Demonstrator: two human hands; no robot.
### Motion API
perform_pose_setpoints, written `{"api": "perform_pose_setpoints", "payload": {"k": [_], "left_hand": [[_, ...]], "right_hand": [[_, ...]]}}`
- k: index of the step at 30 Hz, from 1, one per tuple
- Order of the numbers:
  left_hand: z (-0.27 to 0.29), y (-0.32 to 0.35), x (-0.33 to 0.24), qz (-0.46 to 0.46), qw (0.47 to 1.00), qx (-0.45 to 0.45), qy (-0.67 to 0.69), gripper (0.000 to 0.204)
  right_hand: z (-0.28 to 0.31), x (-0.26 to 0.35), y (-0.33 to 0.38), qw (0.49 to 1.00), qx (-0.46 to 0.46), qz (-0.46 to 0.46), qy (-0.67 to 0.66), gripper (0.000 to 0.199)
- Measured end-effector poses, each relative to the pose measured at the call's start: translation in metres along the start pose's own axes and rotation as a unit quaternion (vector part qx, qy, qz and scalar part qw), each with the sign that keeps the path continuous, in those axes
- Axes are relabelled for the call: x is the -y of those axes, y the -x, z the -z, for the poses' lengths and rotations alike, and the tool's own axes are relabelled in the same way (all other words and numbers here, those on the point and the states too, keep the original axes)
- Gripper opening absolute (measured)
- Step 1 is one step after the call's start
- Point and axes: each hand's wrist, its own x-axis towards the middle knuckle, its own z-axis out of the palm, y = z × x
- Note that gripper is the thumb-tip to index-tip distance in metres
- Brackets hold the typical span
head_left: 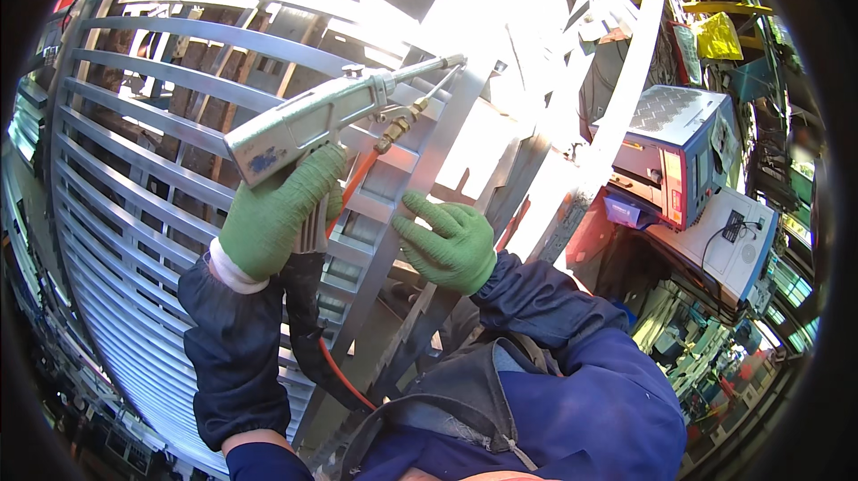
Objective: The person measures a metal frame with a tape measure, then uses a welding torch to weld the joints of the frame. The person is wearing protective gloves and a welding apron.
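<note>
My left hand (277,213), in a green glove, is wrapped round the handle of a silver welding gun (308,119). The gun points up and to the right, its nozzle tip (458,61) close to a flat metal bar (440,146); I cannot tell if it touches. A brass fitting (393,130) on an orange hose (357,179) runs beside the nozzle. Black sheathing (308,320) hangs from the grip. My right hand (451,248), also green-gloved, lies with fingers apart at the edge of that bar, holding nothing. The bar borders a slatted metal panel (192,132).
Parallel slats fill the left side. A pale beam (626,97) slants across the upper right. Beyond it stand a blue-and-grey machine (684,150), a lower grey cabinet (737,235) and a purple tray (627,211). Yellow bags (718,37) hang at upper right. Strong glare washes out the top.
</note>
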Motion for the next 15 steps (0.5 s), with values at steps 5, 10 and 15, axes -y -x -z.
{"api": "perform_pose_setpoints", "payload": {"k": [5,10,15], "left_hand": [[-0.0014,0.001,-0.0027,0.003,1.0,0.013,0.007,0.034],[-0.0005,0.0009,0.0002,0.004,1.0,0.001,0.015,0.034],[-0.0001,0.0024,0.0002,0.004,1.0,-0.002,0.024,0.032]], "right_hand": [[-0.0011,-0.0011,0.0019,1.0,0.005,0.001,0.005,0.048],[0.0002,-0.001,0.0017,1.0,0.01,0.003,0.009,0.049],[0.0018,0.0001,0.0,1.0,0.014,-0.001,0.003,0.044]]}}
